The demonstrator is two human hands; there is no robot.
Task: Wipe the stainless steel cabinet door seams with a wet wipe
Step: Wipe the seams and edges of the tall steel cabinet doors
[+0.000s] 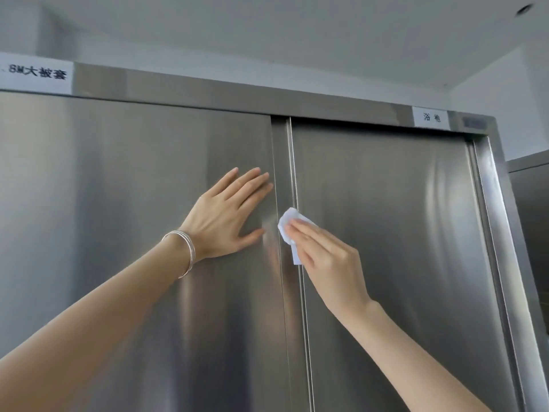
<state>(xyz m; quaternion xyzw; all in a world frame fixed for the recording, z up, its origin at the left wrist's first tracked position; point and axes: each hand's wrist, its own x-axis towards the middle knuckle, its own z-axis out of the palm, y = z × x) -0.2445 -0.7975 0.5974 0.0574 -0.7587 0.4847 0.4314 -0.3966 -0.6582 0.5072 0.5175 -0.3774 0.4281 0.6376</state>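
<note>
A tall stainless steel cabinet fills the view, with a left door [133,188] and a right door [386,218]. A vertical seam [289,162] runs between them. My left hand [228,212] lies flat on the left door, fingers spread, just left of the seam, with thin bracelets on the wrist. My right hand [326,257] presses a white wet wipe [288,223] against the seam at mid height. The fingers cover most of the wipe; its upper left part and a lower corner show.
Two white labels sit on the cabinet's top rail, one at the far left [35,74] and one at the right [430,117]. The cabinet's right frame [490,188] ends near a white wall. A second steel unit [531,203] stands beyond it.
</note>
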